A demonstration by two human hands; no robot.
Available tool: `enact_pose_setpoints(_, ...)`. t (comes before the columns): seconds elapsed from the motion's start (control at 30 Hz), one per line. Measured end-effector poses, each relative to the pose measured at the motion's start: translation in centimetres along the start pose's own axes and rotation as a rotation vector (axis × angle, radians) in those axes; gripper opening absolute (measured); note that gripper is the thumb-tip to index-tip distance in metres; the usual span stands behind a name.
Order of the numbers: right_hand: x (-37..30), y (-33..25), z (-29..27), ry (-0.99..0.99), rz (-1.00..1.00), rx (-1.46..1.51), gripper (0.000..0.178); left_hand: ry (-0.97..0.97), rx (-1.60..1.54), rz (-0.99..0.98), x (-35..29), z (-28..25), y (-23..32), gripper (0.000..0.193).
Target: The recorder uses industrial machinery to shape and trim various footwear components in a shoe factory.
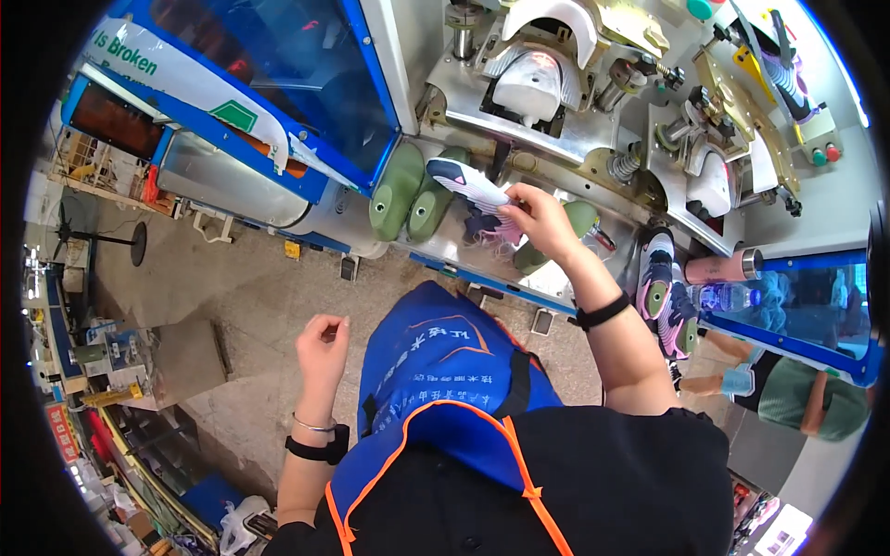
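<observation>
My right hand (pixel 542 221) is closed on the heel end of a sneaker (pixel 471 183) with a white sole edge and navy and pink parts. Beneath that hand, dark navy fabric and pink strands show over the metal ledge (pixel 454 250); whether they belong to the same shoe I cannot tell. Left of the sneaker stand two green shoe lasts (pixel 399 190), and more green last surface (pixel 579 219) shows behind my right hand. My left hand (pixel 323 343) hangs over the floor, away from the ledge, its fingers curled with nothing visible in them.
Above the ledge is a machine with a white padded mould (pixel 530 91) and a second mould (pixel 709 181). Sneakers on green lasts (pixel 656 278) stand at the right, near a pink flask (pixel 723 267) and a plastic bottle (pixel 728 296). Part of another person (pixel 802 403) shows at lower right.
</observation>
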State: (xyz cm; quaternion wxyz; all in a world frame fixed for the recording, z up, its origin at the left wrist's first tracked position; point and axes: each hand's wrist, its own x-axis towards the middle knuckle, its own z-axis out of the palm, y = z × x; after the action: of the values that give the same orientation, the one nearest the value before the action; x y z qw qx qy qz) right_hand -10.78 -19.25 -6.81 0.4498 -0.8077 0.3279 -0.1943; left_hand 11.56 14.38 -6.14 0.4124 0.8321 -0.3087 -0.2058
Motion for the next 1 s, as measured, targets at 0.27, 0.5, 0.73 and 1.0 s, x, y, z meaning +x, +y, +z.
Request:
enact_pose_setpoints(0.27,-4.7,-2.3,-3.4,0.108,0.147,1.094,0.023,-0.280,-0.300,0.107,4.7,2.1,3.4,0.010)
enact_pose_setpoints(0.5,-7.2,-6.2,0.0,0.042,0.101,1.480,0.041,-0.781,-0.821,-0.186,7.2,4.9,13.1,0.059)
enact_pose_setpoints(0.73,-8.4,-6.6,1.1,-0.122,0.123,1.494,0.041,-0.901,-1.428,-0.283,6.8,7.7,14.9,0.051)
enact_pose_setpoints(1.0,-8.4,-6.8,4.3,-0.064,0.253,1.378,0.047,-0.676,-1.349,-0.211,4.0,6.9,11.8,0.042)
